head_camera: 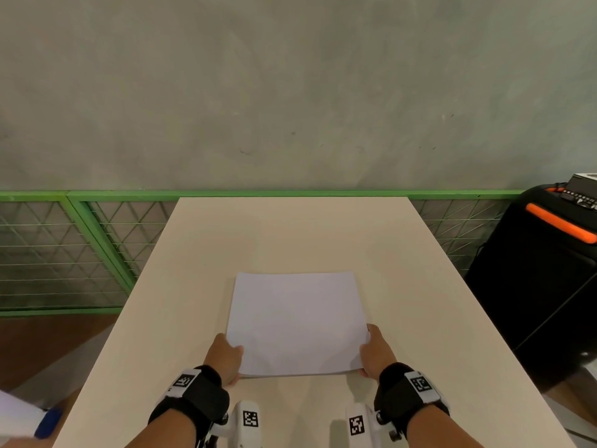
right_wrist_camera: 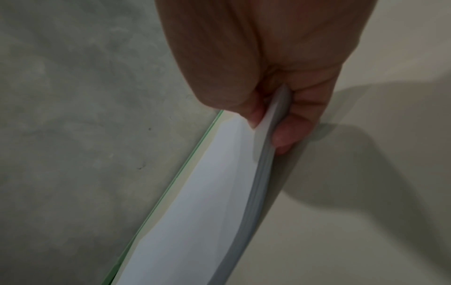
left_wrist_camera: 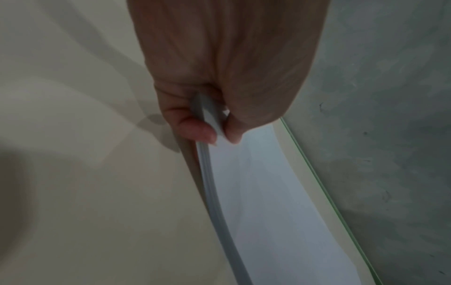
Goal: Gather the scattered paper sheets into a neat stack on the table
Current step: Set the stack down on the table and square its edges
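Gripping a stack of white paper sheets (head_camera: 297, 321) at its near corners, both hands sit low over the beige bench (head_camera: 290, 234). The left hand (head_camera: 226, 357) has its grip closed on the near left corner, thumb on top of the stack and fingers beneath; the left wrist view shows the sheet edges (left_wrist_camera: 207, 164) pinched between thumb and fingertip (left_wrist_camera: 195, 129). The right hand (head_camera: 376, 350) mirrors this at the near right corner, and the right wrist view shows its grip closed on the paper edge (right_wrist_camera: 263, 173) with a fingertip (right_wrist_camera: 290, 133) under it and the thumb above.

The stack lies at the middle of the bench, edges roughly square with the bench sides, and the sheets look aligned. In the wrist views the layered side edges bow slightly where they are pinched, so the near end looks a little lifted; whether the far end touches the bench I cannot tell for certain.

Each wrist wears a black strap (head_camera: 193, 399) with a white marker tag. Behind the bench runs a green-framed mesh fence (head_camera: 80, 247) under a grey wall (head_camera: 290, 92). A black case with an orange handle (head_camera: 559, 224) stands to the right.
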`<control>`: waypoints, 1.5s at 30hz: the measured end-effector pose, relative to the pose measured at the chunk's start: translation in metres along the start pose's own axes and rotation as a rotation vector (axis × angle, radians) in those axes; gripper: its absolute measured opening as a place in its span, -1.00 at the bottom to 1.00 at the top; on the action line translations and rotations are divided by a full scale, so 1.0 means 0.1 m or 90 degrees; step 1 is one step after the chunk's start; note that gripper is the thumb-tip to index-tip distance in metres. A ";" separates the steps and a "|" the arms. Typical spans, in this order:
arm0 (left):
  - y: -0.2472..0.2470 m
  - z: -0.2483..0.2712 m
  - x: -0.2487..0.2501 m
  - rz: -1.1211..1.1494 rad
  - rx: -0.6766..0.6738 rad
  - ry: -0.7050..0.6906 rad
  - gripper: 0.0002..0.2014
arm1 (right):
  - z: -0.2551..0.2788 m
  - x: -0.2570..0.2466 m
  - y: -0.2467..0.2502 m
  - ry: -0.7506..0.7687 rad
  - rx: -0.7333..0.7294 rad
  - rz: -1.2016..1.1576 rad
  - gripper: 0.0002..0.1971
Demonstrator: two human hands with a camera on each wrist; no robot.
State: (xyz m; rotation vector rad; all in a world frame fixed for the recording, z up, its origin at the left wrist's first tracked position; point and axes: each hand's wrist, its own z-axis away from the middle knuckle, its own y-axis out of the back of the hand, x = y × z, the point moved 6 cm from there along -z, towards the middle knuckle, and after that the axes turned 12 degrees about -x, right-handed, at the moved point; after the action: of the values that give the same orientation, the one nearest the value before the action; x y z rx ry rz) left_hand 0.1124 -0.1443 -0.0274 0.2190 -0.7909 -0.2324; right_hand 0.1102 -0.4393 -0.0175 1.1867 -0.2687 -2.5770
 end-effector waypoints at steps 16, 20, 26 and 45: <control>0.11 0.09 0.02 -0.116 -0.029 -0.057 -0.22 | -0.01 -0.08 0.10 0.015 -0.018 0.231 -0.36; 0.11 0.19 0.09 -0.325 -0.052 -0.111 -0.08 | 0.04 -0.06 0.09 0.037 -0.072 0.395 0.02; 0.07 0.22 0.16 -0.572 0.015 -0.093 -0.36 | 0.10 -0.05 0.03 0.064 -0.042 0.593 -0.21; 0.09 0.19 0.15 -0.671 0.018 -0.133 -0.57 | 0.08 -0.13 0.03 0.045 -0.021 0.680 -0.56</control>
State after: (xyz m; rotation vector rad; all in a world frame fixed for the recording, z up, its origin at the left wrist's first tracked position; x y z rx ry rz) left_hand 0.1101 -0.1424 -0.0015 0.6377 -0.8249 -1.2533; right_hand 0.1128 -0.4373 -0.0020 0.7792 -0.6303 -1.5895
